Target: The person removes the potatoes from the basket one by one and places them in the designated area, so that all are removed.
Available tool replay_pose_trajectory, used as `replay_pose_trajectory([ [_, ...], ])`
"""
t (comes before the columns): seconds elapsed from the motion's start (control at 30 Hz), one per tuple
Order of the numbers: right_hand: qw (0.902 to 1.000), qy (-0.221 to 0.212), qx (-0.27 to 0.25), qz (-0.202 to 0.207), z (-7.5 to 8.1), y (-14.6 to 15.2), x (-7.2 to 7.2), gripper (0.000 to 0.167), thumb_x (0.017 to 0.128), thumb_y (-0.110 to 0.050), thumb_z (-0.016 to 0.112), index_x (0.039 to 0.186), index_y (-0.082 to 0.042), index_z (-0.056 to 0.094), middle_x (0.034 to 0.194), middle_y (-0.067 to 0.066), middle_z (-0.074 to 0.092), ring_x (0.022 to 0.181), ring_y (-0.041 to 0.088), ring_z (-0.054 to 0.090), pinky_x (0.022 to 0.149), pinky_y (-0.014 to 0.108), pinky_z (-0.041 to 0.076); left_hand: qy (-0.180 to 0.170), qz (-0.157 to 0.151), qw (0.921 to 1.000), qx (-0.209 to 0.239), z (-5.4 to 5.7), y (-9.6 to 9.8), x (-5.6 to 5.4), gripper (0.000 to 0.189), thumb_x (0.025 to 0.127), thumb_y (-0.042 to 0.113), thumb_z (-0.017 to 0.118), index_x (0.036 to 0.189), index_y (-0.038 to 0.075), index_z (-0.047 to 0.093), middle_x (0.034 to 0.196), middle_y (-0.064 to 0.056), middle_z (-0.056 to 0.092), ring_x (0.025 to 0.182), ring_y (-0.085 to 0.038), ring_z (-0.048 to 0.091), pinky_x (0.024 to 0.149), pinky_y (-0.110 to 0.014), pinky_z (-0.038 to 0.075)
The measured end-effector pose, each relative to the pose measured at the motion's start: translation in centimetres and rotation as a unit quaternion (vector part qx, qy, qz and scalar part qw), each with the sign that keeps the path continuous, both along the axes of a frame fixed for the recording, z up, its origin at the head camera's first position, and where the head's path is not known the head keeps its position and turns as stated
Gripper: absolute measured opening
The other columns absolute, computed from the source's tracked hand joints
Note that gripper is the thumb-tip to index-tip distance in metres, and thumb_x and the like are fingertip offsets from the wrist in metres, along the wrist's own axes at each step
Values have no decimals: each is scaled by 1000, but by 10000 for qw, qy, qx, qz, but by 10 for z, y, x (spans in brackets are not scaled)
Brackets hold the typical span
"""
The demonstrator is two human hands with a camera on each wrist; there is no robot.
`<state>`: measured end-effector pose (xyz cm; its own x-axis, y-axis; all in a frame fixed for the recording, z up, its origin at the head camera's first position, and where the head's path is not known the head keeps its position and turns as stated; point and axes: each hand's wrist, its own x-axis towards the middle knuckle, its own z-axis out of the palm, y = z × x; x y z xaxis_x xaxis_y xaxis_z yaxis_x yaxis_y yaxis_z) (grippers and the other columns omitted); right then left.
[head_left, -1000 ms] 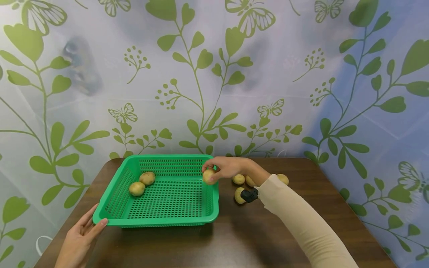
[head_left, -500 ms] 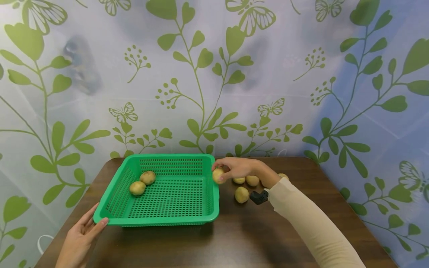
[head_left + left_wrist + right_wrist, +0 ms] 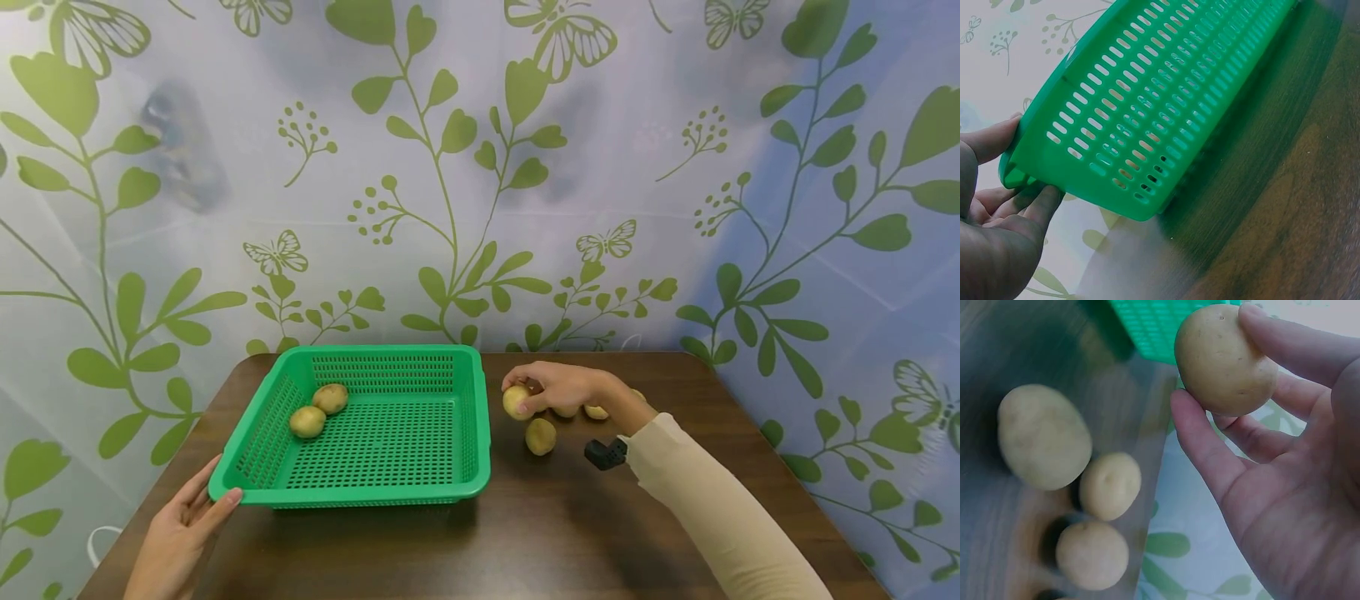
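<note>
My right hand (image 3: pixel 562 386) holds a potato (image 3: pixel 516 402) between thumb and fingers, just right of the green plastic basket (image 3: pixel 375 497). In the right wrist view the held potato (image 3: pixel 1225 362) is pinched above the tabletop. At the basket's near left corner, my left hand (image 3: pixel 180 529) grips the rim, thumb on top and fingers beneath; the left wrist view shows this hand (image 3: pixel 1007 206) at the rim too. Two potatoes, one nearer (image 3: pixel 307 422) and one farther (image 3: pixel 331 398), lie inside the basket on its left side.
Several loose potatoes lie on the brown table (image 3: pixel 525 542) right of the basket, one (image 3: pixel 541 436) nearer than the others. My right hand and forearm partly cover some of them. A patterned curtain (image 3: pixel 480 208) hangs behind the table.
My right hand has moved right with its potato, from over the basket's right rim to above the table near the loose potatoes. The left hand and basket stay put.
</note>
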<state>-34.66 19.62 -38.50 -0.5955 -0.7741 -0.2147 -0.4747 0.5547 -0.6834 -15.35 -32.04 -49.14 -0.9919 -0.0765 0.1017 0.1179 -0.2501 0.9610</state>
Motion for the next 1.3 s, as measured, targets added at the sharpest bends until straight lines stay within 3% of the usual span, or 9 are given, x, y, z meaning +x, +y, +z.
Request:
replay_pose_trajectory([
  [0.33,9986,-352,-180,-360,-22,28,7,36,103,-16,69,136,-6,60,127,4,61,119,28,59,100,47,50,-159,85,9996,-196,3,0,1,73,106,-5,55,163,-5,10,129,19,64,115,2,62,90,-18,55],
  [0.6,9969,-421,-374,-542,-37,47,12,40,101,-19,71,137,-6,60,141,18,55,129,36,53,104,52,48,-298,63,9994,-140,2,-1,0,75,106,-2,57,164,-2,9,128,21,63,114,3,62,91,-18,55],
  [0.7,9947,-584,-432,-733,-39,52,14,42,100,-17,72,138,-6,60,141,16,55,131,40,51,103,50,49,-377,54,9991,-166,2,-2,0,77,106,-1,58,164,-1,9,127,21,63,114,4,62,92,-18,54],
  [0.8,9943,-580,-438,-784,-39,57,16,45,100,-17,72,140,-1,58,138,14,56,129,39,52,100,48,50,-362,15,9992,-151,2,-2,0,77,106,0,58,164,-1,8,127,21,64,114,3,62,92,-19,54],
  [1.03,9965,-366,-508,-546,-42,69,17,39,101,-15,70,135,1,59,121,10,60,104,25,57,87,38,51,-112,-52,9999,-59,2,-1,0,73,106,-4,54,164,-3,9,130,18,63,116,1,62,92,-19,54],
  [1.17,9972,-235,-571,-416,-44,75,18,37,101,-15,71,131,3,60,122,11,59,107,27,54,92,44,49,-115,-15,9999,-56,3,1,0,74,106,-5,54,162,-7,7,130,19,63,116,1,61,91,-18,55],
  [1.3,9970,-173,-509,-560,-47,81,20,41,100,-16,71,132,6,59,127,11,59,117,31,51,97,51,46,-194,22,9998,-84,4,1,1,74,106,-4,55,162,-9,5,129,20,63,115,3,61,91,-18,55],
])
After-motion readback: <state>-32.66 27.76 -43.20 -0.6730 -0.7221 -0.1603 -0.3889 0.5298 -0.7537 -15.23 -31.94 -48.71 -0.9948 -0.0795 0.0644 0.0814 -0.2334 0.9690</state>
